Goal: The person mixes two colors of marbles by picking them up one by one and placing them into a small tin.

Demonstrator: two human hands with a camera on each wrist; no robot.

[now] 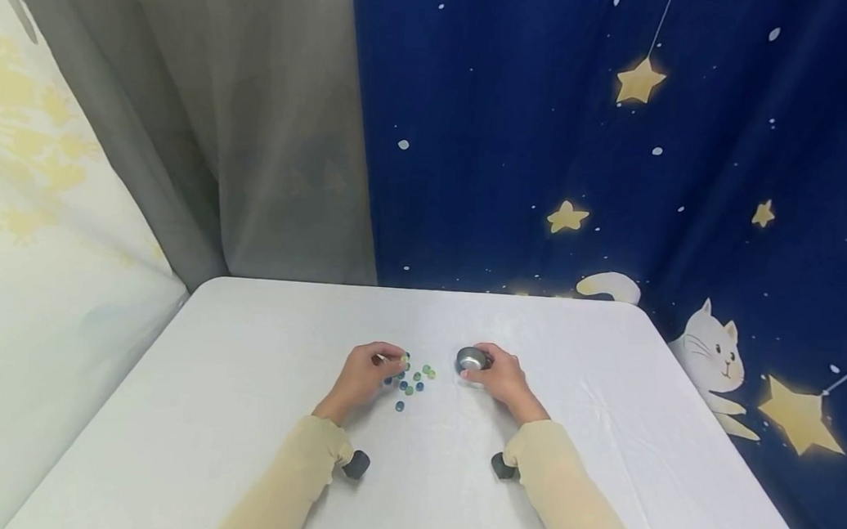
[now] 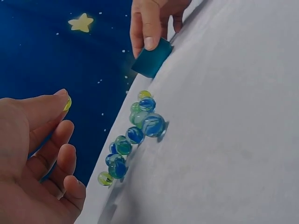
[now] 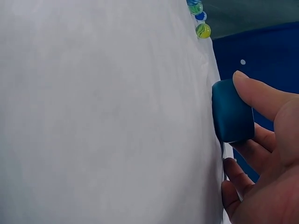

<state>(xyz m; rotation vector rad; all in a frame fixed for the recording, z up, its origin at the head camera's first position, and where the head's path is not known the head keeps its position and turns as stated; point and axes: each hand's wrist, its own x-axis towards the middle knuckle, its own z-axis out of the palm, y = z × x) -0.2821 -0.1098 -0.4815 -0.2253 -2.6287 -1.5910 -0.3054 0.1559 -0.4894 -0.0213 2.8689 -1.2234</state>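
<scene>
Between the thumb and forefinger of the left hand (image 2: 32, 158) sits a single yellow-green marble (image 2: 67, 103), pinched at the fingertips and held just above the table (image 2: 233, 116), while the other fingers (image 2: 63, 161) of that hand curl loosely beneath it. Just beside this hand, a cluster of marbles (image 2: 135, 135) lies on the white cloth: blue, green and yellow ones, most of them touching in a loose line, with one larger blue-and-white marble (image 2: 153, 125) at the far side of the group. Beyond the cluster, the right hand (image 1: 502, 376) grips a small round cup (image 3: 231, 112), its thumb pressed on one side and its fingers (image 3: 252, 156) curled round the other; the cup stands on the table, and from the head view its inside looks grey and metallic, while the wrist views show a dark teal outer wall. The cup stands near the marbles but apart from them, with bare cloth between. Both arms wear pale yellow sleeves (image 1: 306, 469), and a small dark camera (image 1: 356, 464) shows at each wrist. Behind the table hangs a dark blue curtain (image 1: 514, 123) printed with yellow stars and a white cat (image 1: 712, 350); a grey curtain (image 1: 256, 122) hangs to its left, and a pale fabric with yellow flowers (image 1: 30, 188) fills the left edge.
</scene>
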